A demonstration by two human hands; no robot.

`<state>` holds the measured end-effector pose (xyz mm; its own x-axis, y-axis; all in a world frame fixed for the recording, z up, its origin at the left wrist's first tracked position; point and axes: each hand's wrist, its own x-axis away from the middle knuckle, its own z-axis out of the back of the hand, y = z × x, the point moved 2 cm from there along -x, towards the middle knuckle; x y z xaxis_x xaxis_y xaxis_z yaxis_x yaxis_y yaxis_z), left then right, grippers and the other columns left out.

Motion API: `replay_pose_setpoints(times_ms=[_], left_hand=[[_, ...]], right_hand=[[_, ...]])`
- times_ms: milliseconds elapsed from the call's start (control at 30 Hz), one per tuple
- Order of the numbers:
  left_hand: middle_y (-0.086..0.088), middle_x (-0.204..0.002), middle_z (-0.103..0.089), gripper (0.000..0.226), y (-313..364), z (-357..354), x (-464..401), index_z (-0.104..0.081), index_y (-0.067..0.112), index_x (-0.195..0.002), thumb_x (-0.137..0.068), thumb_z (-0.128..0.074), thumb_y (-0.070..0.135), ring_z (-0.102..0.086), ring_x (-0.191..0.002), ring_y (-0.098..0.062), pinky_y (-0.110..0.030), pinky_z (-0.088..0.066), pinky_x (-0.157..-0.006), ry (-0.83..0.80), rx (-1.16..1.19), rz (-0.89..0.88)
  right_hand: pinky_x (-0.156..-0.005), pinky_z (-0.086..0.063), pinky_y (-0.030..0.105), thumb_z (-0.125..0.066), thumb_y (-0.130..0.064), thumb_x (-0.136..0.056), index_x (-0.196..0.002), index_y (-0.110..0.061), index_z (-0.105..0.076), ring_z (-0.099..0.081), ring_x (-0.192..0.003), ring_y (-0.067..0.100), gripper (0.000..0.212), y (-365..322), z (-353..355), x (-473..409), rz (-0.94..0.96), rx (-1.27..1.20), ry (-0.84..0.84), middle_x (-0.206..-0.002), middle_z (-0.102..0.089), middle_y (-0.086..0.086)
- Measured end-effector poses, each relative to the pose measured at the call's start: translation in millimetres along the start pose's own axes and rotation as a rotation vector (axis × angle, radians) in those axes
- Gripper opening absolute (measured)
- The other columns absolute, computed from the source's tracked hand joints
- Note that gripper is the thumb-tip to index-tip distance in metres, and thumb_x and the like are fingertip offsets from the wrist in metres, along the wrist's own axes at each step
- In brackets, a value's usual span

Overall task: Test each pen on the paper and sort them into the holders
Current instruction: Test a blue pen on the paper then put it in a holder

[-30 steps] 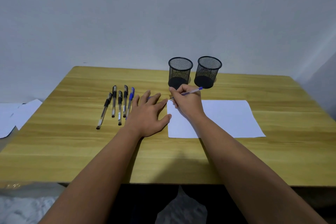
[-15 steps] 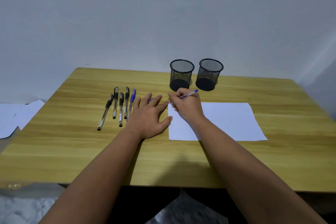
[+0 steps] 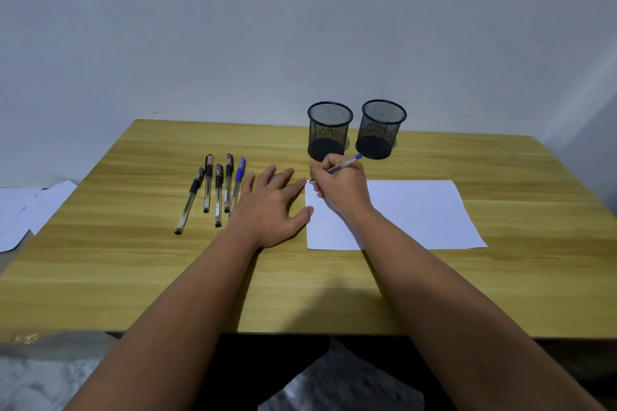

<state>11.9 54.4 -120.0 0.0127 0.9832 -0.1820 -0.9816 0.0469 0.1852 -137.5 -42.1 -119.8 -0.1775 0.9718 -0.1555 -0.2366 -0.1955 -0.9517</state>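
My right hand [image 3: 340,188] grips a blue-ended pen [image 3: 347,163] with its tip at the far left corner of a white sheet of paper [image 3: 417,210]. My left hand [image 3: 270,207] lies flat on the wooden table [image 3: 133,260], fingers spread, its thumb at the paper's left edge. Left of it lie several capped pens in a row [image 3: 217,190], most black-capped and one blue-capped [image 3: 237,183]. A blue bit shows under my left fingers; I cannot tell what it is. Two black mesh holders, left [image 3: 329,130] and right [image 3: 380,128], stand behind my hands and look empty.
Loose white sheets [image 3: 26,210] lie off the table's left edge. A plain grey wall rises right behind the table. The table's near edge crosses under my forearms.
The pen in my right hand has tilted and shifted slightly at the paper's corner. My left hand stays flat on the table.
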Motion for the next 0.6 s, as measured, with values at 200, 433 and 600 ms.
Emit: replay_pose_setpoints(times_ms=[200, 433, 600], left_hand=[[0.005, -0.166, -0.027, 0.073, 1.6, 1.1, 0.6, -0.036, 0.04, -0.154, -0.089, -0.031, 0.073, -0.012, -0.156, -0.025, -0.058, -0.009, -0.123, -0.011, -0.001, 0.001], [0.005, -0.167, -0.026, 0.074, 1.2, 2.4, 0.2, -0.034, 0.039, -0.155, -0.089, -0.029, 0.073, -0.012, -0.156, -0.025, -0.057, -0.008, -0.123, -0.014, -0.002, 0.0], [0.006, -0.167, -0.026, 0.075, 1.0, 2.1, 0.0, -0.035, 0.04, -0.155, -0.088, -0.029, 0.073, -0.012, -0.156, -0.025, -0.057, -0.008, -0.123, -0.017, 0.002, 0.001]], right_hand=[[-0.053, -0.05, 0.038, -0.071, -0.011, -0.09, -0.063, -0.003, -0.056, -0.061, -0.049, 0.028, 0.032, -0.2, 3.2, 0.1, -0.009, -0.031, 0.031, -0.056, -0.058, 0.022], [-0.051, -0.051, 0.033, -0.072, -0.013, -0.093, -0.062, -0.006, -0.057, -0.063, -0.05, 0.024, 0.035, -0.9, 3.3, 0.6, -0.003, 0.013, 0.04, -0.054, -0.059, 0.009], [-0.05, -0.048, 0.032, -0.072, -0.015, -0.092, -0.057, -0.015, -0.056, -0.062, -0.05, 0.024, 0.038, -0.6, 2.3, 0.9, 0.012, 0.031, 0.031, -0.052, -0.059, 0.007]])
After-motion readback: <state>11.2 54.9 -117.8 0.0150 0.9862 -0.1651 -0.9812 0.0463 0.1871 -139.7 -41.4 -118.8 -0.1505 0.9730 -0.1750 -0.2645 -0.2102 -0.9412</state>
